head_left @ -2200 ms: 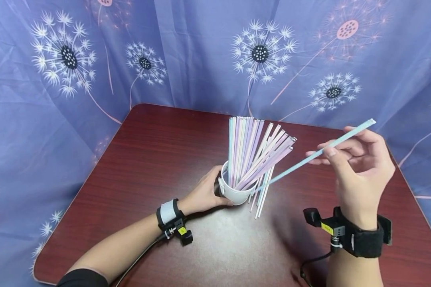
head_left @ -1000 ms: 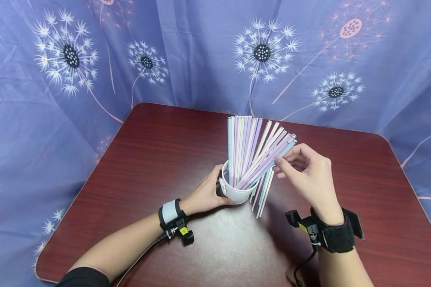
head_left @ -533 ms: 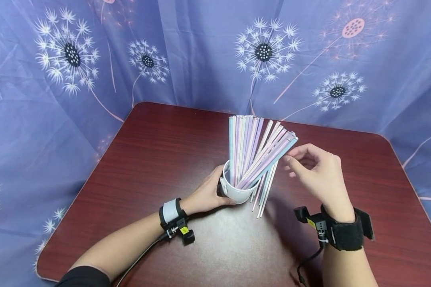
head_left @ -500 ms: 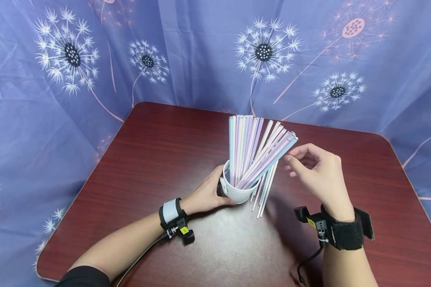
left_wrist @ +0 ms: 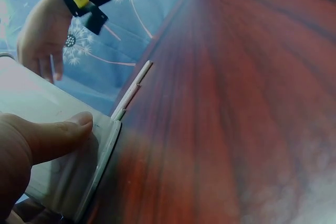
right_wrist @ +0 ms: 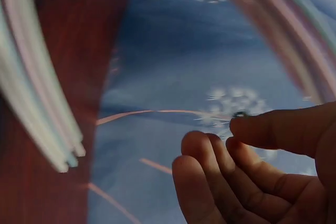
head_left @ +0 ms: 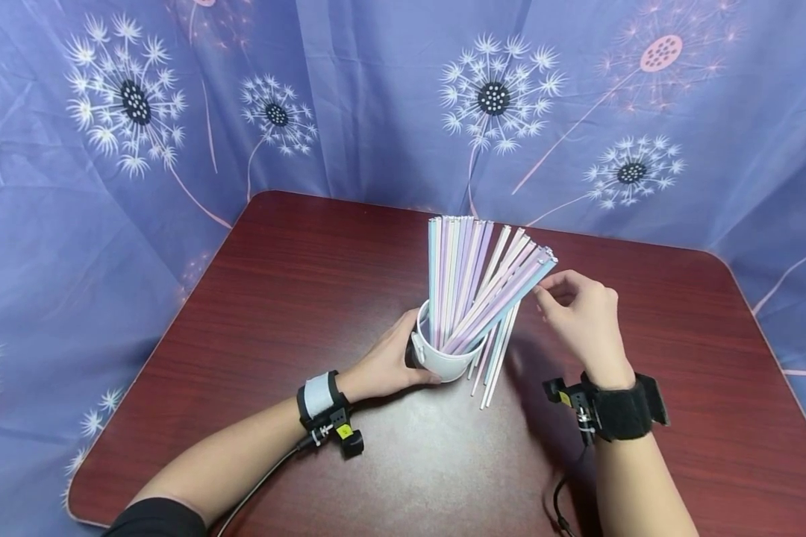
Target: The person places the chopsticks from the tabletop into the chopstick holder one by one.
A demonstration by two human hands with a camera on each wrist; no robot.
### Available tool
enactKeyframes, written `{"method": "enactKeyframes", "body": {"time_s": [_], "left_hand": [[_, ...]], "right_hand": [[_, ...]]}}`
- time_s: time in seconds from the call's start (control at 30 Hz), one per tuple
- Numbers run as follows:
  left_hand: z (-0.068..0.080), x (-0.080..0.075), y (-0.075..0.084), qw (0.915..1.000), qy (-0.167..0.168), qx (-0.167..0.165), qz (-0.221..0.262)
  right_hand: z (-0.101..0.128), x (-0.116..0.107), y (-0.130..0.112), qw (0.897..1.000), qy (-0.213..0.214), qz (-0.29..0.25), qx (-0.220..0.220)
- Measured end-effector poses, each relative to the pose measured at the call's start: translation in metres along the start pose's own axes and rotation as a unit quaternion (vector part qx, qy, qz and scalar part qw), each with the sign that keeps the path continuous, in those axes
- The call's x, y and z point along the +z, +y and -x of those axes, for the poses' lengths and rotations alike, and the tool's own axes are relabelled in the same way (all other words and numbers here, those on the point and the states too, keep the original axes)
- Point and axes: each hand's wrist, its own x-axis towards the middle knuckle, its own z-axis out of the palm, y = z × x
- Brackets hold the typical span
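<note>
Cup (head_left: 441, 361), white: left hand (head_left: 380, 365) grips its side. Straws (head_left: 473, 280) fan above. Right hand (head_left: 584, 321), released, empty, just right of straw tips; bare table (head_left: 275, 291) around.

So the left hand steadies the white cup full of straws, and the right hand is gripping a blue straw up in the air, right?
Not quite. The left hand does hold the white cup of straws, but the right hand holds nothing. The right wrist view shows its fingers loosely curled and empty, beside the straws.
</note>
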Motion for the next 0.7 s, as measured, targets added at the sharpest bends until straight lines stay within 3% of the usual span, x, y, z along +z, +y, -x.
{"method": "enactKeyframes", "body": {"time_s": [0.2, 0.5, 0.7], "left_hand": [[0.0, 0.0, 0.0, 1.0, 0.0, -0.002, -0.002], [0.001, 0.0, 0.0, 1.0, 0.0, -0.002, -0.004], [0.0, -0.001, 0.001, 1.0, -0.002, -0.001, -0.003]], "right_hand": [[-0.003, 0.026, 0.025, 0.998, -0.032, 0.047, -0.005], [-0.002, 0.049, 0.042, 0.981, -0.172, 0.049, 0.071], [-0.002, 0.057, 0.043, 0.979, -0.181, 0.056, 0.076]]}}
